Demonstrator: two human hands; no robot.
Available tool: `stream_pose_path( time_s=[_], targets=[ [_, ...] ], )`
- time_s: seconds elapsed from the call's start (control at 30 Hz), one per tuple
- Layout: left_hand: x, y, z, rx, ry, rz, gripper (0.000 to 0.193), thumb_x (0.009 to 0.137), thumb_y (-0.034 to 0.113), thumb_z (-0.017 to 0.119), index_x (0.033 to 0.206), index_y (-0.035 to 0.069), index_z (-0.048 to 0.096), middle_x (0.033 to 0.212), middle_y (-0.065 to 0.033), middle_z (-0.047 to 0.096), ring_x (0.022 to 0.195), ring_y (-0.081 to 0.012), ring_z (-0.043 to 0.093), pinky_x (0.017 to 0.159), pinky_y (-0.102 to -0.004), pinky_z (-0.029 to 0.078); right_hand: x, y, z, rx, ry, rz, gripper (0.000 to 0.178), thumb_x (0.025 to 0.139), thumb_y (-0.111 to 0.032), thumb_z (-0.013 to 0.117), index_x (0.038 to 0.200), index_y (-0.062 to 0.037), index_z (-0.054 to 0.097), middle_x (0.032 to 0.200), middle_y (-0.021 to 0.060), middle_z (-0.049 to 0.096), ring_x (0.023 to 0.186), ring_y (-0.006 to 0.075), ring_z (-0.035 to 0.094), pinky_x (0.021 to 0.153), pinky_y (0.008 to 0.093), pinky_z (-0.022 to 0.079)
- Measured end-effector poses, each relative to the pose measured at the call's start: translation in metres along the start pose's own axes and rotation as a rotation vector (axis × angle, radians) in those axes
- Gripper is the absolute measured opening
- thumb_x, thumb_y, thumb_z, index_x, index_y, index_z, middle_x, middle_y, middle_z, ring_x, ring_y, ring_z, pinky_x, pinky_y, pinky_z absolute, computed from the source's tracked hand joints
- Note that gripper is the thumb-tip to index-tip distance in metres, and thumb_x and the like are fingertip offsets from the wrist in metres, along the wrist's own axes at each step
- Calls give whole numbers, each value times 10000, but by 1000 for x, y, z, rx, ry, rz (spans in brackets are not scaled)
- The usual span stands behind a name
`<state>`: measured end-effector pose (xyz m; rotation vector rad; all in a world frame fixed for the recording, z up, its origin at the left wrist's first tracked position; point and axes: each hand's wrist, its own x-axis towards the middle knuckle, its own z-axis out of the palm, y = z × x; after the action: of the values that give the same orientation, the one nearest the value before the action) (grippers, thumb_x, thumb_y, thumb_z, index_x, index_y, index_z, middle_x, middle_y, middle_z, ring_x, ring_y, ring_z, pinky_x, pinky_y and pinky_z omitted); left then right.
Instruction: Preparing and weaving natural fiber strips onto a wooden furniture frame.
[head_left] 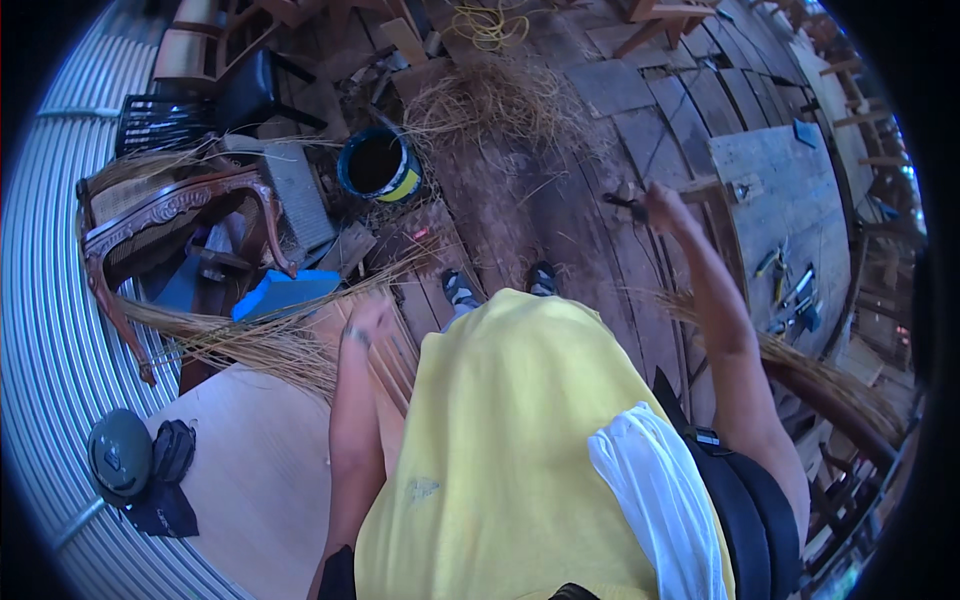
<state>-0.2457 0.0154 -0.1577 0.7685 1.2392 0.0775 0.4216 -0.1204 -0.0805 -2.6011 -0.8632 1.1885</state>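
My left hand (370,318) hangs beside a bundle of long tan straw-like strands (250,335), near the edge of a pale wooden board. Blur smears its fingers, so whether it grips a strand is unclear. Stretched forward on the right, my right hand (663,208) is closed around a short dark tool (627,204) whose kind I cannot make out. That hand is above the plank floor, close to a low wooden bench (780,190). A white cloth (660,490) lies over the right side of my yellow shirt.
A carved wooden chair frame (180,215) lies at the left, with a blue piece (285,290) by it. Ahead stand a dark bucket (375,165) and a pile of loose strands (500,100). Hand tools (790,295) rest on the bench; a green helmet (120,455) sits lower left.
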Motion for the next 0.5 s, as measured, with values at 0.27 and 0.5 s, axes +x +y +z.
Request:
stream_pose_path(
  time_s=[0.27, 0.5],
  targets=[
    [38, 260, 246, 503, -345, 199, 203, 873, 252, 696, 959, 82, 624, 789, -19, 677, 678, -76, 624, 552, -184, 436, -147, -56, 67, 682, -214, -228, 128, 977, -227, 538, 996, -108, 496, 733, 49, 553, 544, 93, 525, 454, 286, 455],
    [67, 274, 327, 527, -511, 352, 173, 876, 209, 700, 955, 78, 620, 789, -14, 673, 650, -60, 587, 557, -192, 424, -172, -77, 93, 733, 122, -473, 170, 995, -230, 511, 932, -74, 494, 613, 8, 501, 513, 68, 466, 468, 259, 395]
  ],
)
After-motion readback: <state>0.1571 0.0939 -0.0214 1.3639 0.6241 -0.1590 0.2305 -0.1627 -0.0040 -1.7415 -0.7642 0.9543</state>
